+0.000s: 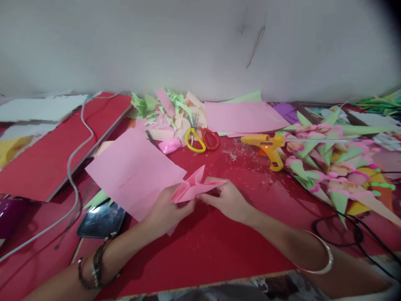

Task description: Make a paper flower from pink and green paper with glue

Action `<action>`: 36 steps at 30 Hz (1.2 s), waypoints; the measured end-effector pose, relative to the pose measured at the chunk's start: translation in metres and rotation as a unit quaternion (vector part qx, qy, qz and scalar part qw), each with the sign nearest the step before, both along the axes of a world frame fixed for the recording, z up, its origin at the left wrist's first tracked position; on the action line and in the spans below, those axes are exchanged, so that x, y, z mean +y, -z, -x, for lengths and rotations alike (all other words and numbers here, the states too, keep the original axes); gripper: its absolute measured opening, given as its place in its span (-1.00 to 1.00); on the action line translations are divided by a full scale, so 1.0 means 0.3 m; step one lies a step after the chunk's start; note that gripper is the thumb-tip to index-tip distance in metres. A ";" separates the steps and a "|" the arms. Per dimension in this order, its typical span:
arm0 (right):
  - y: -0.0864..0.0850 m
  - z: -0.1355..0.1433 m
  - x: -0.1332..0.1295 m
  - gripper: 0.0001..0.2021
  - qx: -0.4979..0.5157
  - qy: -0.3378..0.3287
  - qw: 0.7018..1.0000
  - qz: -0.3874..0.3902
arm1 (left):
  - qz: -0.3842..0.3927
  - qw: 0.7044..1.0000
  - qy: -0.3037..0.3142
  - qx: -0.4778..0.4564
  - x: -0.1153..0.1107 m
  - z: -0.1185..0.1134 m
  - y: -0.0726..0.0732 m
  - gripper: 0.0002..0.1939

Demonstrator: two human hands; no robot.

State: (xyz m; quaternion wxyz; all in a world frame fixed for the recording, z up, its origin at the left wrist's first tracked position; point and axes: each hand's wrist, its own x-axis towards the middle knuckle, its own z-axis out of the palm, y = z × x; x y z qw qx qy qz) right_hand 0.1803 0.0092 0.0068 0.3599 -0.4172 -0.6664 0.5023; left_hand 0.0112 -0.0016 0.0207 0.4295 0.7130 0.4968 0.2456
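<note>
A folded piece of pink paper [192, 188] is held up between both hands above the red table, its pleats standing apart. My left hand [167, 209] is closed on its left end, thumb in front. At the other end, my right hand [227, 198] pinches the paper between thumb and fingers. Beneath and beyond my left hand lies a flat pink sheet [134, 167]. Scissors [200, 140] with one yellow and one red handle rest behind the hands. To the right, a yellow glue gun [266, 146] lies with a small orange light showing and a glue stick at its back.
Paper flowers [332, 163] in pink and green are heaped at the right, near a black cord [354, 221]. Green and peach paper scraps [172, 108] lie along the wall. A phone [102, 219], a white cable [73, 163] and a red board [62, 150] occupy the left.
</note>
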 end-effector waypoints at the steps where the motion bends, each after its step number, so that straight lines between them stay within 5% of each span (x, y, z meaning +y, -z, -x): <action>1: -0.001 0.000 -0.001 -0.98 -0.006 -0.001 1.000 -0.015 | -0.009 1.000 0.025 -0.006 0.001 0.002 0.000 -0.85; 4: -0.003 0.002 -0.005 -0.95 -0.020 -0.006 0.999 -0.034 | -0.020 0.996 0.079 -0.021 0.003 0.007 0.005 -0.77; 13: -0.004 0.001 -0.015 -0.84 -0.044 -0.066 0.997 -0.010 | 0.021 0.994 0.106 -0.030 -0.012 0.001 0.014 -0.67; 17: -0.021 -0.020 -0.010 -0.72 0.091 -0.145 0.976 0.132 | 0.084 0.984 0.133 -0.085 -0.015 0.004 -0.008 -0.61; 20: -0.029 -0.036 0.003 -0.61 0.169 -0.181 0.955 0.161 | 0.143 0.966 0.176 -0.123 -0.012 0.012 -0.010 -0.62; 31: -0.028 -0.019 -0.001 -0.75 0.183 -0.181 0.957 0.136 | 0.266 0.885 0.323 -0.202 -0.006 0.012 -0.030 -0.57; 36: -0.030 -0.009 -0.021 -0.71 0.166 -0.146 0.968 0.116 | 0.280 0.888 0.306 -0.199 -0.014 0.008 -0.021 -0.58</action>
